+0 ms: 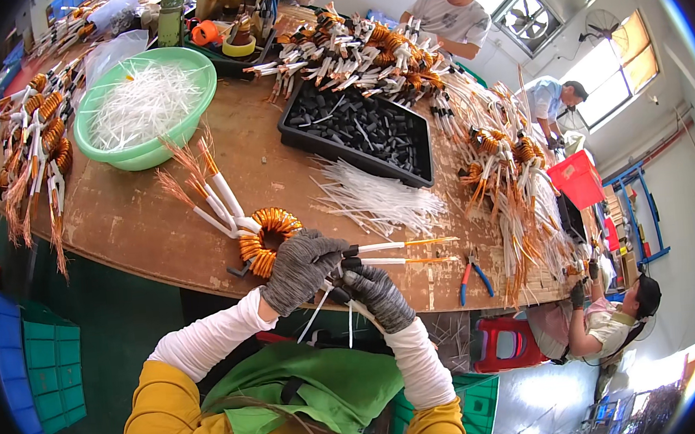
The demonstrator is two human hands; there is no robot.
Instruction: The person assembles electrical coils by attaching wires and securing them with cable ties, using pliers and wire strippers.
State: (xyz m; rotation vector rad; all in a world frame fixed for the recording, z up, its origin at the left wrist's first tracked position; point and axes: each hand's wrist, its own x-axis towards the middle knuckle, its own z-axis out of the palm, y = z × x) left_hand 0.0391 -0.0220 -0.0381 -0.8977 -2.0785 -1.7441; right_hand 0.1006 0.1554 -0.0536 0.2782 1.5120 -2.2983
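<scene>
A ring-shaped copper coil (271, 238) lies at the table's near edge, its frayed, white-sleeved leads (225, 192) pointing up and to the left. My left hand (301, 271), in a grey glove, is closed beside the ring, on leads at its right side. Two white-sleeved leads with bare copper ends (403, 252) stick out to the right past my fingers, with black tubing near their base. Also gloved, my right hand (380, 294) is closed around another white-sleeved lead just below. Thin white ties (350, 324) hang down between my hands; my fingers partly hide where they attach.
A black tray (285, 127) of short black tubes and a pile of white ties (383, 199) lie ahead. Red-and-blue pliers (475, 279) rest at right. A green bowl (208, 81) of white strips stands left. Finished-looking coils (387, 46) are heaped behind. Several people work nearby.
</scene>
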